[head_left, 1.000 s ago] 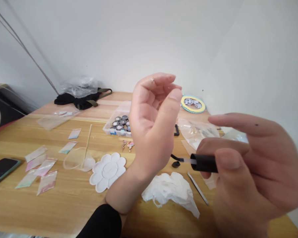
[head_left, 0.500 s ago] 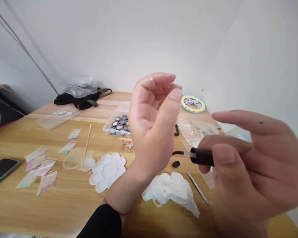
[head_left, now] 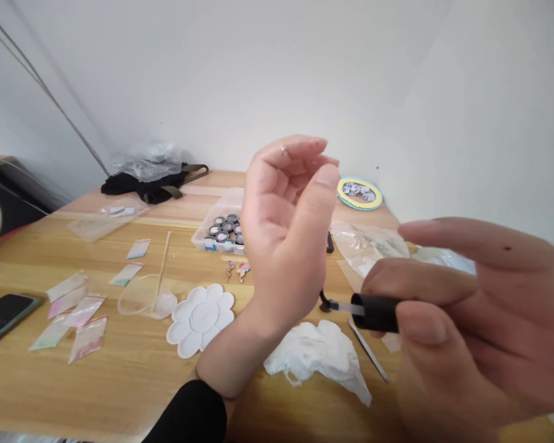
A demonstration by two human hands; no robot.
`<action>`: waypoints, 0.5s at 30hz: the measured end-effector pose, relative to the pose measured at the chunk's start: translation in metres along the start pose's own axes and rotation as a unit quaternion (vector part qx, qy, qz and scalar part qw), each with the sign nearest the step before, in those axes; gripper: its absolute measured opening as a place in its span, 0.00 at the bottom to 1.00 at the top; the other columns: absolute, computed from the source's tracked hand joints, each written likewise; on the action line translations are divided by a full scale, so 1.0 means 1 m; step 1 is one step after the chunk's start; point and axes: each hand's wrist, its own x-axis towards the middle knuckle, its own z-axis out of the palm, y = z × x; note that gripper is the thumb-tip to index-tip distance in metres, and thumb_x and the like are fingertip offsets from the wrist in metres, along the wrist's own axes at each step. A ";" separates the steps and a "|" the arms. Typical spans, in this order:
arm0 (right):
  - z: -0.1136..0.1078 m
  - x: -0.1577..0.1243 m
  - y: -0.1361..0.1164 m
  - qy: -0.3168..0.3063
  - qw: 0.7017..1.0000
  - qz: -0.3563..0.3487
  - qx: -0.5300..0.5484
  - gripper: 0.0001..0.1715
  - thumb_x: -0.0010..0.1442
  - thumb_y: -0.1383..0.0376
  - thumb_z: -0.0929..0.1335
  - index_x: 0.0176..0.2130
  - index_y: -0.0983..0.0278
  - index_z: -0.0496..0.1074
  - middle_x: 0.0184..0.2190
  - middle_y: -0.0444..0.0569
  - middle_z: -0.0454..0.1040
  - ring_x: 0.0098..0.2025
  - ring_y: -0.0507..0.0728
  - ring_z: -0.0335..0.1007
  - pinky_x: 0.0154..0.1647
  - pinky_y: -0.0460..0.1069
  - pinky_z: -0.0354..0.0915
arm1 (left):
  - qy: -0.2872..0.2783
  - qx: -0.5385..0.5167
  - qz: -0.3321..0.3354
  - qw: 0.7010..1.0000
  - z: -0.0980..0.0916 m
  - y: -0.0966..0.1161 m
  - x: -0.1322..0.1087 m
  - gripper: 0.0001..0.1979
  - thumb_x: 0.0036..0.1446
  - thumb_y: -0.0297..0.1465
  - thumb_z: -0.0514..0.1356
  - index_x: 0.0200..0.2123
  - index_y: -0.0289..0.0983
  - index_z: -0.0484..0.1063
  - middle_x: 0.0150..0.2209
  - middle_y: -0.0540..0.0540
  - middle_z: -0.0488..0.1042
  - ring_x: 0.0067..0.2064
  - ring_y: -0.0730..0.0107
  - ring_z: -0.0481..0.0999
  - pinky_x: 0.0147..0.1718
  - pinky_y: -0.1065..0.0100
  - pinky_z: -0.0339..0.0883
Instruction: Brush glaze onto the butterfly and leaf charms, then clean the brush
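My left hand (head_left: 281,246) is raised above the table, loosely curled and holding nothing, its thumb apart from the fingers. A small ring sits on one finger. My right hand (head_left: 480,332) pinches a brush cap (head_left: 376,312) between thumb and fingers: a black cap with a pale stem and dark bristles. The bristles bend against the outer edge of my left hand near the wrist. Below lies a crumpled white tissue (head_left: 323,357), with metal tweezers (head_left: 369,352) to its right. A white flower-shaped palette (head_left: 205,317) lies left of my forearm.
Several small packets (head_left: 87,338) of powder and a phone (head_left: 4,320) lie at left. A clear cup (head_left: 136,298) holds a stick. Behind my left hand stand a plastic box (head_left: 203,237) of small round pots, two charms (head_left: 242,272) and a yellow-rimmed oval mirror (head_left: 372,205).
My right hand has moved slightly down with the brush cap, and the bristles now bend more steeply against my left hand. My left hand has barely shifted.
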 end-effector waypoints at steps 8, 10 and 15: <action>0.000 0.000 0.000 0.024 0.996 -0.031 -0.075 0.05 0.63 0.65 0.69 0.35 0.54 0.75 0.16 0.36 0.64 0.16 0.49 0.61 0.21 0.49 0.70 | -0.011 -0.022 0.026 0.999 -0.002 -0.002 0.001 0.04 0.60 0.28 0.60 0.36 0.44 0.70 0.40 0.48 0.72 0.50 0.60 0.76 0.50 0.54 0.72; 0.001 0.001 -0.001 0.021 0.997 -0.030 -0.069 0.08 0.63 0.67 0.68 0.34 0.53 0.73 0.15 0.35 0.64 0.15 0.49 0.59 0.18 0.49 0.66 | -0.012 -0.022 0.021 0.999 -0.002 -0.002 0.001 0.03 0.60 0.30 0.61 0.35 0.44 0.70 0.40 0.47 0.73 0.53 0.56 0.75 0.51 0.52 0.72; 0.001 0.004 0.000 0.009 0.999 -0.006 -0.045 0.08 0.63 0.67 0.68 0.34 0.52 0.71 0.15 0.36 0.64 0.18 0.52 0.64 0.19 0.50 0.64 | -0.028 -0.019 0.009 0.999 -0.002 0.000 0.000 0.03 0.61 0.33 0.62 0.36 0.45 0.69 0.43 0.48 0.74 0.56 0.54 0.74 0.53 0.51 0.71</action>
